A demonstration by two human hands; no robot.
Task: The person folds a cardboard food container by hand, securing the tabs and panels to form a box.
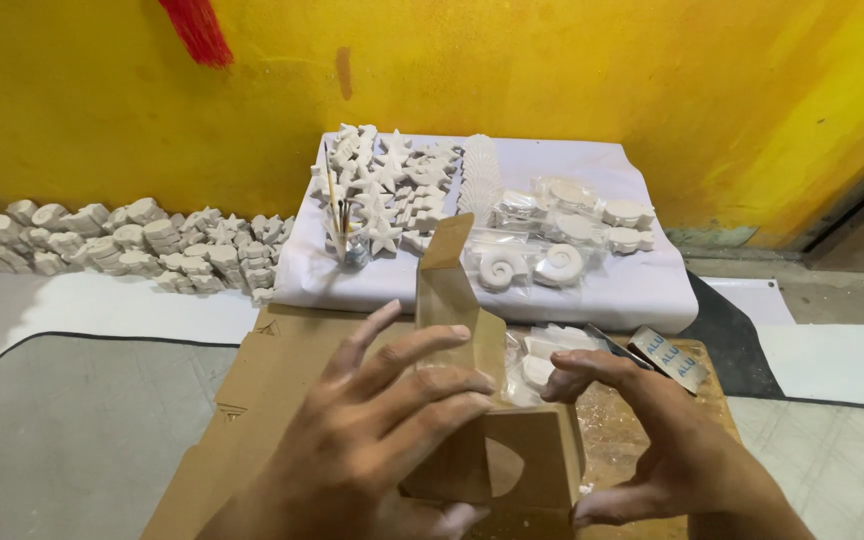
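The left hand [377, 430] wraps its fingers around a small brown cardboard box [497, 440] with its flap up. The right hand [667, 440] touches the box's right side, fingers spread apart. White plaster shapes [392, 185] lie behind on a white cloth [642, 285].

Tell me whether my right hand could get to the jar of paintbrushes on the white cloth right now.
Probably not directly. The right hand is beside the brown cardboard box, and the box's raised flap stands between it and the jar of paintbrushes. It would have to go around.
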